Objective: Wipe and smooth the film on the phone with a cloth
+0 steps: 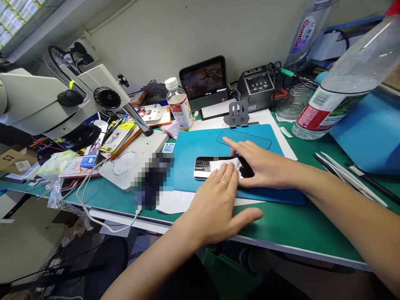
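Observation:
A phone (202, 168) with a dark, glossy face lies across the blue mat (190, 146). My left hand (215, 204) presses a crumpled white wipe (215, 165) onto the phone, its fingers together and its thumb stretched out to the right. Around the phone's right end is my right hand (259, 164), with the thumb at the near edge and the fingers at the far side; its index finger points out over the mat. The wipe partly covers the phone's middle.
A microscope (103, 89) stands left, near a blurred dark object (154, 179) and a white cable. Behind the mat are a small bottle (179, 104), a screen (204, 79) and a grey metal stand (238, 113). Right are a large bottle (337, 98) and tweezers (353, 177).

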Motion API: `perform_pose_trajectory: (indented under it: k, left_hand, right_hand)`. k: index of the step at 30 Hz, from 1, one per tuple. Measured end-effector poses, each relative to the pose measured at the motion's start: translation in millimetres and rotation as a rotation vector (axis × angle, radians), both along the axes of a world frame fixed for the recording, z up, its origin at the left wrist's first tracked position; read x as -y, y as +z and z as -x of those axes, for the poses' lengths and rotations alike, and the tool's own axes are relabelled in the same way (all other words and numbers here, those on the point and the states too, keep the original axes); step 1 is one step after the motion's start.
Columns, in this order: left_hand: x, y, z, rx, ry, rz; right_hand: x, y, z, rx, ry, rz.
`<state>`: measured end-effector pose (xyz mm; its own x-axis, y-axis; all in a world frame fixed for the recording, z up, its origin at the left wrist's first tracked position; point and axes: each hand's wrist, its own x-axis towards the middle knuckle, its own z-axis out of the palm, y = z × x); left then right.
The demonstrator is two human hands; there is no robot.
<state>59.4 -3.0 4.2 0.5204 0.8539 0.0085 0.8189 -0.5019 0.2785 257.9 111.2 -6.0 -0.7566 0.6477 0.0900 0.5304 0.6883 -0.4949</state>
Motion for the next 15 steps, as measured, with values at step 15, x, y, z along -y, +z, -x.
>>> perform_pose_trajectory:
  k: [15]
  left_hand:
    - [14.7,-5.6,65.8,-0.131,0.134,-0.059]
  right_hand:
    - [0.6,12.4,-9.0,0.122,-0.021,0.091]
